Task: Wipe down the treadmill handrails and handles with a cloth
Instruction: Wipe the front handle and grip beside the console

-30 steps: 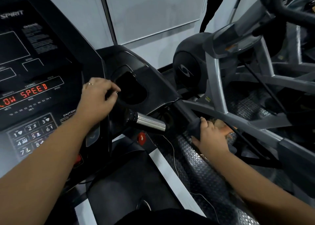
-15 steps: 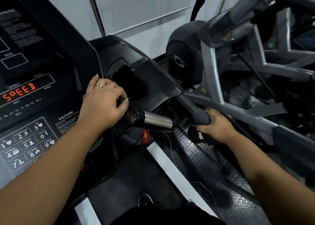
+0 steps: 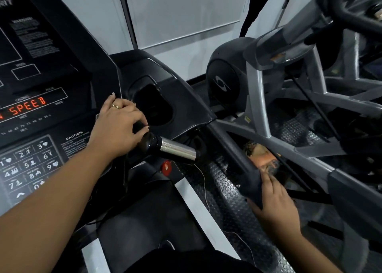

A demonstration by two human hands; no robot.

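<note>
Your right hand [image 3: 277, 206] wraps the end of the black padded treadmill handrail [image 3: 231, 148], open studded floor beside it. Your left hand [image 3: 119, 126] curls closed around the black handle with chrome sleeve [image 3: 165, 144] at the console's right edge.

You're showing two hands here: one left hand [image 3: 119, 126], one right hand [image 3: 277, 206]. You're wearing one ring [image 3: 115, 106]. You're facing one console [image 3: 41, 99], one chrome-tipped handle [image 3: 177, 149], one long handrail [image 3: 233, 153], one cup holder [image 3: 153, 105], one red safety key [image 3: 166, 167].

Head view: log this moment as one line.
left hand: on pulse-grip handle | right hand: gripping side handrail | cloth: not visible
</note>
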